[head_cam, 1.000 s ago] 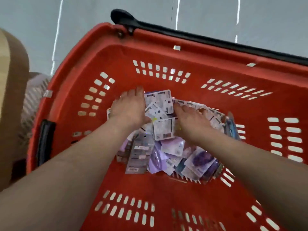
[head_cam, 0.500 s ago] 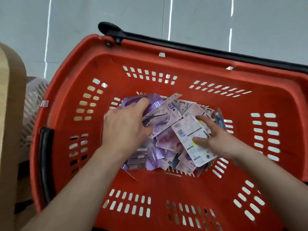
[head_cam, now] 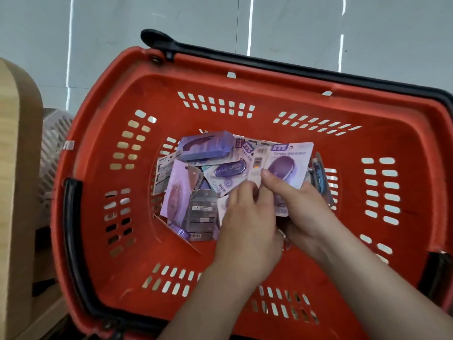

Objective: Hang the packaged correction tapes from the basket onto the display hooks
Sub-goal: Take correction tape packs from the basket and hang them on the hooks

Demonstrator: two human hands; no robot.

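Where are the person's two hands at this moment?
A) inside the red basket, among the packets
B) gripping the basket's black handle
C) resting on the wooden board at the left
A: the left hand and the right hand are both down inside the red basket, among the purple packets; the right hand pinches one packet.

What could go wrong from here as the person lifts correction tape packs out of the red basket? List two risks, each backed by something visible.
1. The right hand and left hand pinch several overlapping correction tape packs near their lower edges only; one could well slip out and drop.
2. The loose pile in the red basket lies jumbled and overlapping beside the held bunch, so lifting might drag or snag neighbours.
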